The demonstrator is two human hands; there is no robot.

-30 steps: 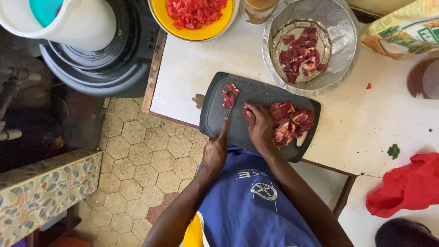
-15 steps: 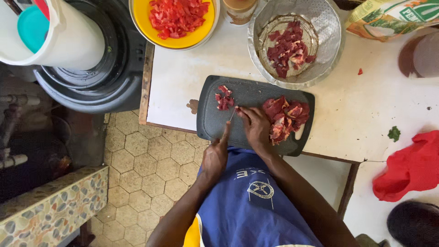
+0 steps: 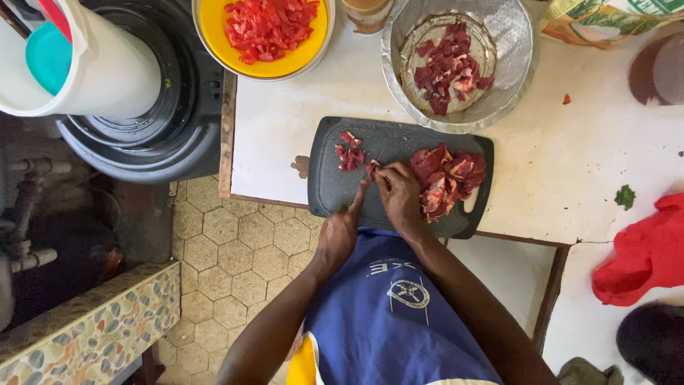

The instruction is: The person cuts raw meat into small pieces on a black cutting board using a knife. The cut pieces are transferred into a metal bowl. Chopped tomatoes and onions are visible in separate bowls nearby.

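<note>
The white, worn surface (image 3: 299, 121) carries a dark grey, rectangular plastic cutting board (image 3: 335, 192), which lies directly under both sets of fingers. Beyond the fingertips stands a round perforated metal colander (image 3: 516, 64) holding cut red meat. Left of it stands a yellow round bowl (image 3: 214, 28) of chopped red tomato. The left hand (image 3: 339, 232) is closed around a knife (image 3: 365, 182); its index finger lies extended along the blade spine. The right hand (image 3: 399, 196) has its fingers curled together, the tips pressing a small raw meat piece (image 3: 372, 168) against the board, just beside the blade. A heap of uncut raw red meat (image 3: 449, 178) lies touching the right fingers on their outer side. 1 small cluster of diced meat cubes (image 3: 348, 151) lies near, beyond the left fingertip.
</note>
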